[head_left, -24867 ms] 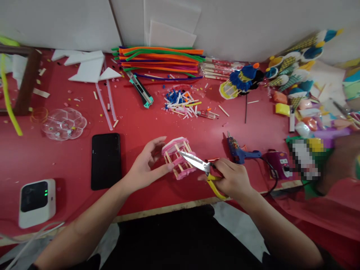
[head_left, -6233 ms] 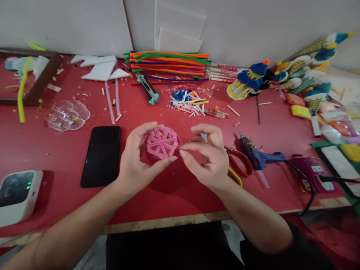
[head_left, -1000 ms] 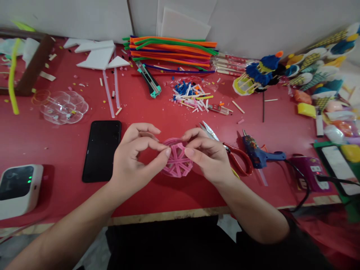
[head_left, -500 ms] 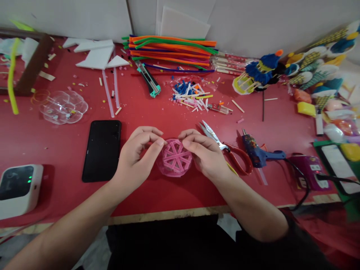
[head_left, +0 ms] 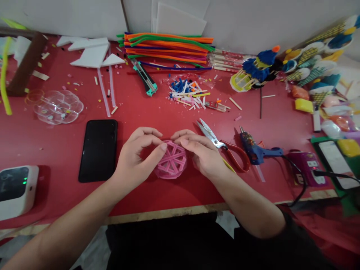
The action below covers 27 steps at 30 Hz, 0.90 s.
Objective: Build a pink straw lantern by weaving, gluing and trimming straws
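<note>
At the near edge of the red table (head_left: 174, 197), both hands close in on the pink spoked wheel (head_left: 171, 165). The left hand (head_left: 134, 159) pinches its upper-left rim with thumb and curled forefinger, and the right hand (head_left: 204, 154) pinches the upper-right rim, fingers bent tight. The wheel rests on the table between them (spokes up). Just right lie red-handled scissors (head_left: 227, 148), blades parted, then a blue glue gun (head_left: 257, 150). A black phone (head_left: 98, 150) lies to the left.
</note>
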Each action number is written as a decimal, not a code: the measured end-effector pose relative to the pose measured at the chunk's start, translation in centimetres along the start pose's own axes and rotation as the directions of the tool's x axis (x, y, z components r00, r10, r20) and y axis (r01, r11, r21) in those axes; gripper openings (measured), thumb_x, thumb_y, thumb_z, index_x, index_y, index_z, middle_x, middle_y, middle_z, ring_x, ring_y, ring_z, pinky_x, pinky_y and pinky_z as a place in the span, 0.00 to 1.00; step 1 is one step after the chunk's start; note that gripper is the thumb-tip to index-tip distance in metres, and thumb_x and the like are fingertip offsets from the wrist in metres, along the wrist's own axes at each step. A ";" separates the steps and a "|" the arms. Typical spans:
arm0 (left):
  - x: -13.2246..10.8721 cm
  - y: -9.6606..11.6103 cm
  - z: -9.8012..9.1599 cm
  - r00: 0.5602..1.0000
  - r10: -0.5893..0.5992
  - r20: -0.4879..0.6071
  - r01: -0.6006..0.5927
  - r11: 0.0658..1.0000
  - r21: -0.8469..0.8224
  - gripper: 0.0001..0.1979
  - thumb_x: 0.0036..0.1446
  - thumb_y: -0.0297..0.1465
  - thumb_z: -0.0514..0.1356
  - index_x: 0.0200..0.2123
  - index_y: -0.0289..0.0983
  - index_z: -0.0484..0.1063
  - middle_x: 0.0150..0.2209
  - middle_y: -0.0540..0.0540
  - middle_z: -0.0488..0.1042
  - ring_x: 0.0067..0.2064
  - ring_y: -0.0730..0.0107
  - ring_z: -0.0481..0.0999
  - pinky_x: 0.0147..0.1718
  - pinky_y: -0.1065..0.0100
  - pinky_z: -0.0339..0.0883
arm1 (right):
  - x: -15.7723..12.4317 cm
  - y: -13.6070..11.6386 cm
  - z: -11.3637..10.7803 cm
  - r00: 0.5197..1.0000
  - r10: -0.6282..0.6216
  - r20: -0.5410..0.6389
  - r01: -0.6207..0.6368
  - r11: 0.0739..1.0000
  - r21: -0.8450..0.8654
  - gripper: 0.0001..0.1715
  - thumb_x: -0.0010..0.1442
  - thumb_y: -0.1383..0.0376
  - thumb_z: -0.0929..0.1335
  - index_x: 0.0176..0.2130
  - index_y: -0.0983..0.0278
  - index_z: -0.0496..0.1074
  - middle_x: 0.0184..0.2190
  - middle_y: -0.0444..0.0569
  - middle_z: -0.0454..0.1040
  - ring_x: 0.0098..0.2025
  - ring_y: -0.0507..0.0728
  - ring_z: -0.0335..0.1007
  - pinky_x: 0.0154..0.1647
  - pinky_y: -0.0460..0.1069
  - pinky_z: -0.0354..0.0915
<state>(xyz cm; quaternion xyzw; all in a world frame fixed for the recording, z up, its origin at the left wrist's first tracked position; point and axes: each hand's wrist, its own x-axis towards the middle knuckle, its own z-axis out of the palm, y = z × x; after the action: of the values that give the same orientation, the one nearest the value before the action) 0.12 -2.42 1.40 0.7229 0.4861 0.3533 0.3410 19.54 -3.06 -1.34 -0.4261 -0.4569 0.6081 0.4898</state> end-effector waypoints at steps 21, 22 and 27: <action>0.0 -0.4 0.4 0.987 -0.114 -0.109 0.092 0.978 -0.185 0.09 0.63 0.36 0.61 0.30 0.40 0.73 0.39 0.46 0.77 0.41 0.67 0.78 0.41 0.65 0.75 | -0.6 -0.6 0.1 0.939 -0.312 -0.144 0.245 0.902 -0.355 0.10 0.62 0.64 0.71 0.27 0.58 0.76 0.36 0.44 0.74 0.41 0.54 0.72 0.45 0.54 0.68; 0.0 -0.4 0.4 0.988 -0.121 -0.097 0.102 0.979 -0.175 0.10 0.63 0.37 0.60 0.31 0.40 0.72 0.37 0.46 0.77 0.38 0.67 0.78 0.38 0.66 0.75 | -0.6 -0.6 0.1 0.943 -0.298 -0.150 0.230 0.906 -0.354 0.10 0.61 0.64 0.72 0.27 0.58 0.77 0.37 0.45 0.74 0.41 0.54 0.72 0.46 0.54 0.68; 0.0 -0.2 0.2 0.985 -0.141 -0.098 0.124 0.978 -0.166 0.10 0.66 0.39 0.56 0.35 0.41 0.70 0.29 0.50 0.73 0.29 0.70 0.72 0.28 0.68 0.69 | -0.8 -1.0 -0.1 0.963 -0.242 -0.120 0.188 0.919 -0.346 0.11 0.60 0.63 0.73 0.26 0.58 0.79 0.39 0.46 0.74 0.42 0.54 0.71 0.46 0.54 0.68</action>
<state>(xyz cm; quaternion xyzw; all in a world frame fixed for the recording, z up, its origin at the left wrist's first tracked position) 0.21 -2.36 1.15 0.6387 0.5214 0.4067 0.3935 19.92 -3.74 -0.30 -0.4971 -0.5558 0.4285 0.5103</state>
